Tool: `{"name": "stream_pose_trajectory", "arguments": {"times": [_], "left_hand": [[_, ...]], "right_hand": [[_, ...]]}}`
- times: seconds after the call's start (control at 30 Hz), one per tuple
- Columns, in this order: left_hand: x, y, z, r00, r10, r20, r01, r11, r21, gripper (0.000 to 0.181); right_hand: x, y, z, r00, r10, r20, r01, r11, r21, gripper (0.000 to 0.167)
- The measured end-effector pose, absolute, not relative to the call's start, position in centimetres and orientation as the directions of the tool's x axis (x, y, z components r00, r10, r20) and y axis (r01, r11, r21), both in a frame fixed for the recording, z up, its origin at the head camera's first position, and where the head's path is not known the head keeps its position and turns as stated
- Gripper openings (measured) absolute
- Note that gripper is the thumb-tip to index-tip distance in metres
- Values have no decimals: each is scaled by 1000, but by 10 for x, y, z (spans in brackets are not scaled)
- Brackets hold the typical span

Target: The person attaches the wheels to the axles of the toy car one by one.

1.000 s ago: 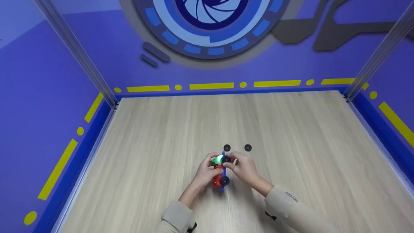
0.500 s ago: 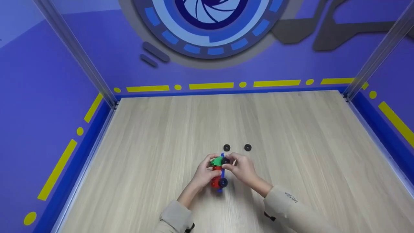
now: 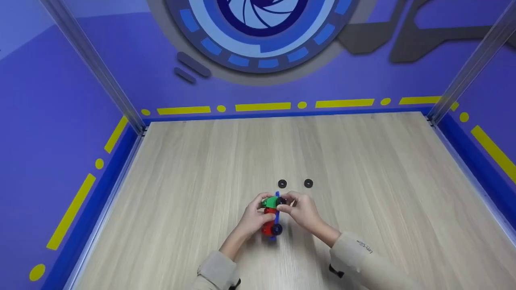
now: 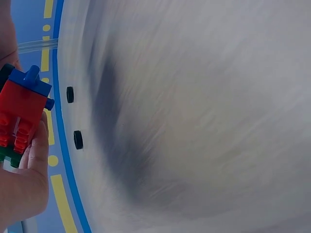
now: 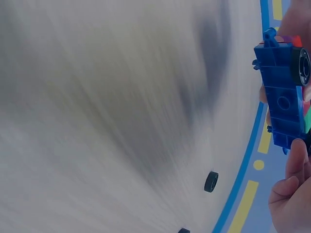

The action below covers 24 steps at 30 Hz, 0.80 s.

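A toy vehicle with a blue base (image 5: pixel 284 104), a red block (image 4: pixel 22 104) and a green block (image 3: pixel 271 202) is held on its side above the table. The left hand (image 3: pixel 253 216) grips its red and green blocks from the left. The thumb and fingers of the right hand (image 3: pixel 301 209) pinch a black wheel (image 3: pixel 281 201) at the green end. Another black wheel (image 3: pixel 276 229) sits on the base at the red end. In the right wrist view the base's underside shows, with that wheel (image 5: pixel 301 66) on its edge.
Two loose black tyres (image 3: pixel 282 183) (image 3: pixel 308 183) lie on the wooden table (image 3: pixel 193 169) just beyond the hands. Blue printed walls (image 3: pixel 266 92) stand at the back and both sides, with metal posts at the corners.
The red end of the toy has shifted slightly left and toward the person. Both hands keep their hold, and the loose tyres have not moved.
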<state>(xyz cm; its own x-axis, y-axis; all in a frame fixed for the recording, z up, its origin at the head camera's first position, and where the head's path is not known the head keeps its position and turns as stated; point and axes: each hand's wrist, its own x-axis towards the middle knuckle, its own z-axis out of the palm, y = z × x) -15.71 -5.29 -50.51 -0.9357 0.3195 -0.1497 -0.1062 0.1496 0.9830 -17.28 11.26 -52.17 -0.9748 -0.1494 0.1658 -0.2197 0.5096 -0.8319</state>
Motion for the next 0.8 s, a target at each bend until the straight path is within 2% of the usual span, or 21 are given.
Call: {"name": "stream_pose_trajectory", "arguments": {"times": [0.5, 0.63, 0.8], "left_hand": [[-157, -52, -504, -924, 349, -155, -97, 178, 979, 47], [-156, -52, -502, -926, 345, -152, -90, 188, 978, 48], [-157, -52, -500, -927, 339, -159, -95, 197, 976, 48]], "right_hand": [[-174, 120, -520, -984, -177, -8, -70, 431, -899, 21], [-171, 118, -522, -986, -166, 30, -100, 437, -894, 20], [-166, 116, -524, -979, -137, 150, -200, 504, -840, 21]]}}
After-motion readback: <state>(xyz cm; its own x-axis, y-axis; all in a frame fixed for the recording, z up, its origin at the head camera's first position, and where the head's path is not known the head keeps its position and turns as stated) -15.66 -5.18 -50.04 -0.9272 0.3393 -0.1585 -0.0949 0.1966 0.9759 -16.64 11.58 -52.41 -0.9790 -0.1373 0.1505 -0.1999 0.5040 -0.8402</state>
